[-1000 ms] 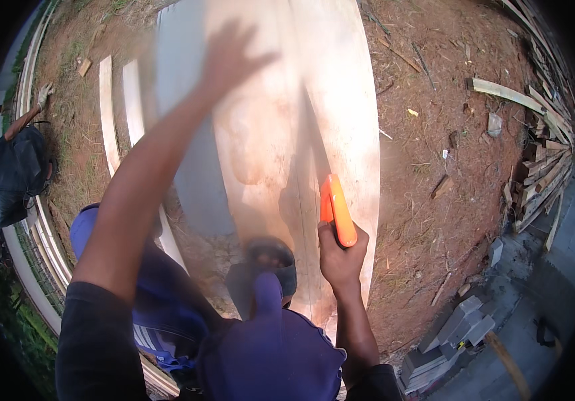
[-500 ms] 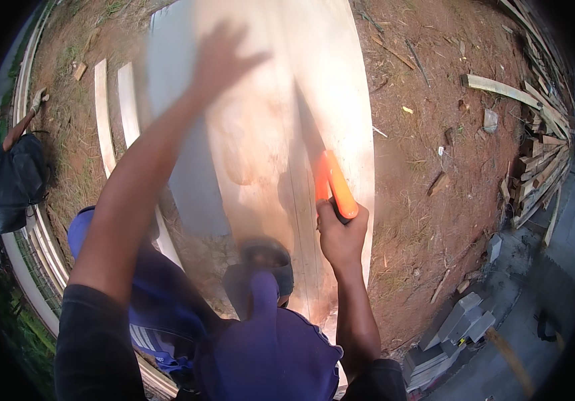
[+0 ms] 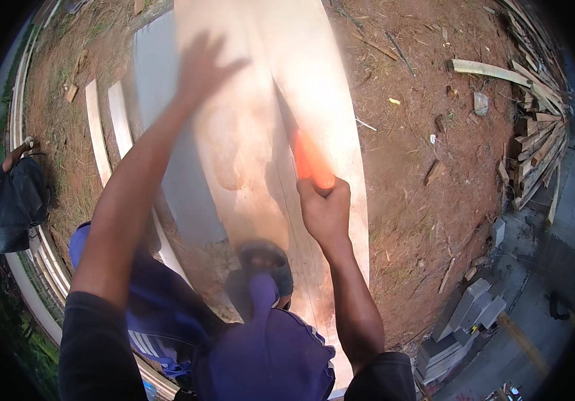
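I see right hand point(image 3: 325, 212) fisted on orange saw handle point(image 3: 313, 162) mid-frame; blade runs up the plywood sheet point(image 3: 314, 73); left hand point(image 3: 202, 65) flat, upper left

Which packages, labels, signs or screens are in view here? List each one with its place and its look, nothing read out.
None can be made out: no package, label, sign or screen.
The left hand lies flat on a pale wooden board.
The right hand grips an orange-handled tool against that board.
A dark bag lies at the left edge, too plain to show any marking.
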Available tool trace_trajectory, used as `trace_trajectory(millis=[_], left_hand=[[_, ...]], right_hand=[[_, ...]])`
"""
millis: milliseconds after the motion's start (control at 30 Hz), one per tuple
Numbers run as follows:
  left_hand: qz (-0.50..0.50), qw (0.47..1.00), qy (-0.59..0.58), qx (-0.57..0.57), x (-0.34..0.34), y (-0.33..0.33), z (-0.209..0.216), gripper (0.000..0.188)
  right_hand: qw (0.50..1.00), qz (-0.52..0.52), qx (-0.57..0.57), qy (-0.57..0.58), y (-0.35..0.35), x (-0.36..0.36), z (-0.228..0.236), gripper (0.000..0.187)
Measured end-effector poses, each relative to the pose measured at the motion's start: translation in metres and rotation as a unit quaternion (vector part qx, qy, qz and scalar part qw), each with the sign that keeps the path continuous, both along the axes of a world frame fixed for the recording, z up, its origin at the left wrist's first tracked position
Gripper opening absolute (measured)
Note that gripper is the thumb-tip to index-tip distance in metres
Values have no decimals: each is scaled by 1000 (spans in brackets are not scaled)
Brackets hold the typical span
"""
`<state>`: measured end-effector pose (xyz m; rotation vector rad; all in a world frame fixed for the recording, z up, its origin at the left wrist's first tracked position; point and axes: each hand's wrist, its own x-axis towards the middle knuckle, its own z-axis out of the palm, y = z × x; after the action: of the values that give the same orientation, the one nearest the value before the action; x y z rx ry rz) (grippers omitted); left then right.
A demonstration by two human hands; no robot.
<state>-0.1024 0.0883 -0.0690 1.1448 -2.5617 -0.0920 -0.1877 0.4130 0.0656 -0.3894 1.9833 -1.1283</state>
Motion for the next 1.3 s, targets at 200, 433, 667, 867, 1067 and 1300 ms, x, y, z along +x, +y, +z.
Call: trace_trajectory(millis=[200, 433, 667, 867, 1067, 1300], left_hand=[[-8, 1000, 8, 23, 21, 11, -5, 88], [13, 999, -22, 26, -6, 11, 8, 89], [6, 1000, 12, 11, 15, 4, 6, 87], [16, 999, -22, -31, 16, 3, 1, 87], [1, 1000, 6, -24, 2, 1, -1, 86], [-1, 1000, -8, -19, 17, 13, -6, 86]], right_hand=[[988, 87, 91, 91, 212, 66, 97, 12], [1000, -16, -1, -23, 1, -12, 1, 26], [996, 71, 47, 26, 194, 55, 84, 4], [998, 8, 28, -59, 56, 16, 27, 14], [1000, 13, 10, -16, 13, 4, 3, 18], [992, 95, 68, 36, 209, 56, 100, 6]])
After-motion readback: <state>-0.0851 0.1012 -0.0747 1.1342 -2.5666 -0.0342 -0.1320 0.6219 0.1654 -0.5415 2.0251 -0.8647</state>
